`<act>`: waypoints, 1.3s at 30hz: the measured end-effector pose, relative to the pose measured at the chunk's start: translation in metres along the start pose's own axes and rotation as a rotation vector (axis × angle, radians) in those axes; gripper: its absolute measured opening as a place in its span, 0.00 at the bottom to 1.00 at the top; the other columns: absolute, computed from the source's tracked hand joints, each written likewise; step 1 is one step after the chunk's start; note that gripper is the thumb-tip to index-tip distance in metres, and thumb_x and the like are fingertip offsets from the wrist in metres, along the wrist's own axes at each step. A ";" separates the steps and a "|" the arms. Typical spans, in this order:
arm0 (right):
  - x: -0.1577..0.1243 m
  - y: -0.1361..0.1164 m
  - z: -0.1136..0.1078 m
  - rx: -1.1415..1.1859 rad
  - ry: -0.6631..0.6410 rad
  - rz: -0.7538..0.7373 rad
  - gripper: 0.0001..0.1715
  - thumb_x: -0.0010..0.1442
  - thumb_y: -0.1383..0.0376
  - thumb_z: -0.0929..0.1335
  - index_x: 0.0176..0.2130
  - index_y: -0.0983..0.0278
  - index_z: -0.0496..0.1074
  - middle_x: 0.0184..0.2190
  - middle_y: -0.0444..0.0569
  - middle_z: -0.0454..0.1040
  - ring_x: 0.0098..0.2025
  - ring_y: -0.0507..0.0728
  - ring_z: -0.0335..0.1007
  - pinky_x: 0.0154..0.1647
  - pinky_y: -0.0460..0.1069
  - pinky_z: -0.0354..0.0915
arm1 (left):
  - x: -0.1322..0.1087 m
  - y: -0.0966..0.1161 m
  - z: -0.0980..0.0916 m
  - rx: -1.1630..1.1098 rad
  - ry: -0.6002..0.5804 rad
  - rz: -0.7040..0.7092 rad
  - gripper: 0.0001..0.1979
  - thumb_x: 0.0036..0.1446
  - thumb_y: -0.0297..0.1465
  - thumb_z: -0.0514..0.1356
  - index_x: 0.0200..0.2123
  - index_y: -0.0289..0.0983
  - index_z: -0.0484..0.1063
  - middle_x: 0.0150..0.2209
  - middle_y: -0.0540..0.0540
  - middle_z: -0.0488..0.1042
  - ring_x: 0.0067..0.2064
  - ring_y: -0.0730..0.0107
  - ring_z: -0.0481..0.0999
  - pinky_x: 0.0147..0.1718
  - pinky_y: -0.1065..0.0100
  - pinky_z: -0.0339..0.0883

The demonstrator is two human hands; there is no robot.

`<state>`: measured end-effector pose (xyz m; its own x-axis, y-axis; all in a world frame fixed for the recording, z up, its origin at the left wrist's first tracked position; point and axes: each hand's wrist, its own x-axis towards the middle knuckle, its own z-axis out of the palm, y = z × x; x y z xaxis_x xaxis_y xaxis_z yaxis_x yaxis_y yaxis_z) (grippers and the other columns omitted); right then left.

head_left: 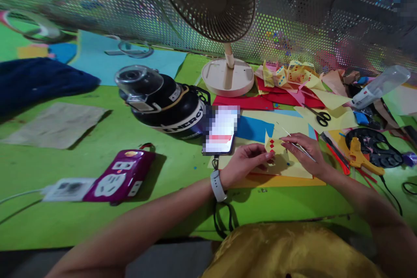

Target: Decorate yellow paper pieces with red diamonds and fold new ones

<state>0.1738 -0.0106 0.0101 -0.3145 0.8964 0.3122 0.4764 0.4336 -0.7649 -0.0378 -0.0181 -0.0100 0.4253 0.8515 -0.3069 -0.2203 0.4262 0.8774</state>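
My left hand [249,160], with a watch on its wrist, pinches a small folded piece of pale yellow paper [276,144] decorated with red diamonds. On the other side of that paper is my right hand [304,152], its fingertips close to or touching the paper's edge. A slim silver pair of tweezers [301,150] lies across its fingers, tips pointing away from me. Beneath both hands are yellow sheets [301,171] and a blue piece of paper [256,129]. A lit phone [221,132] leans just beyond my left hand, against a large black bottle [172,108].
A fan [228,77] stands at the back. To the right are scissors [321,117], a yellow glue gun [361,158], a red cutter [337,156], a clear bottle [381,87] and paper scraps [296,74]. A purple power adapter [120,176] lies at left, near a grey sheet [57,125].
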 end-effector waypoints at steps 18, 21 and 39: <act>-0.001 0.000 0.002 0.037 0.004 0.001 0.10 0.62 0.59 0.67 0.44 0.50 0.76 0.38 0.42 0.78 0.41 0.55 0.75 0.42 0.51 0.70 | 0.001 -0.005 -0.001 -0.039 -0.020 0.015 0.13 0.47 0.39 0.69 0.31 0.35 0.76 0.27 0.48 0.79 0.29 0.74 0.78 0.27 0.74 0.74; -0.002 0.000 0.002 0.050 0.005 -0.004 0.11 0.63 0.60 0.67 0.45 0.50 0.76 0.38 0.42 0.78 0.42 0.55 0.75 0.43 0.51 0.70 | 0.001 -0.004 -0.001 -0.040 -0.030 0.012 0.14 0.47 0.39 0.70 0.31 0.35 0.76 0.28 0.47 0.79 0.30 0.73 0.78 0.27 0.74 0.74; -0.002 0.001 0.002 0.068 0.004 0.064 0.11 0.62 0.57 0.67 0.43 0.54 0.77 0.39 0.45 0.78 0.41 0.55 0.75 0.43 0.51 0.70 | 0.000 -0.004 -0.001 0.004 -0.015 -0.009 0.15 0.46 0.41 0.70 0.30 0.34 0.76 0.27 0.48 0.78 0.28 0.74 0.76 0.27 0.73 0.73</act>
<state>0.1732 -0.0121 0.0072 -0.2814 0.9226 0.2638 0.4389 0.3682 -0.8196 -0.0378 -0.0196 -0.0134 0.4404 0.8430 -0.3089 -0.2131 0.4323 0.8762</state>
